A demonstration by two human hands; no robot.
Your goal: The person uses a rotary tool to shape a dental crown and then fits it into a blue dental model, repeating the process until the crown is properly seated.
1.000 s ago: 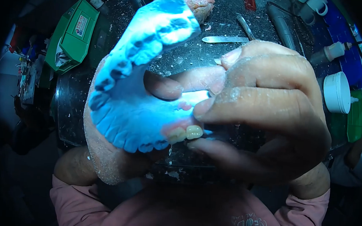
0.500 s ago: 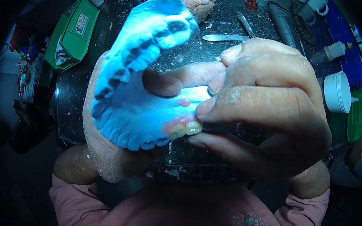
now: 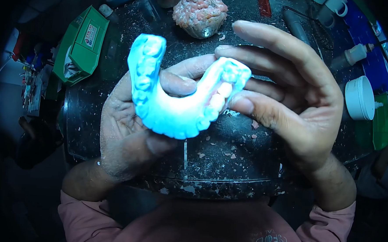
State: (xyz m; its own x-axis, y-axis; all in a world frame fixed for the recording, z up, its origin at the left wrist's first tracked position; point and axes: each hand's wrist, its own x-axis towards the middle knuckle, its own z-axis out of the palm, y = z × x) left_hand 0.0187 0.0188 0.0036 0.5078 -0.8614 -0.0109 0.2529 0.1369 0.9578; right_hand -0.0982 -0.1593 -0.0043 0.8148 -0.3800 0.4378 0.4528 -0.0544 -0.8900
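A pale blue horseshoe-shaped dental cast (image 3: 177,107) is held up in front of me, its arch curving toward me and its two ends pointing away. My left hand (image 3: 132,135) grips it from below, thumb across the inside of the arch. My right hand (image 3: 291,104) touches the cast's right end with thumb and fingertips, its other fingers spread wide. Both hands are dusted with white powder. A small pinkish patch shows on the cast's right side.
Below lies a dark round work surface (image 3: 226,166) strewn with chips. A pink lumpy mound (image 3: 199,14) sits at the back, a green box (image 3: 79,45) at left, a white round jar (image 3: 359,98) at right, and tools at the back right.
The cast has been tipped and lowered away from the camera, so its teeth side no longer faces me. My right hand has opened its fingers and now touches only the cast's right end.
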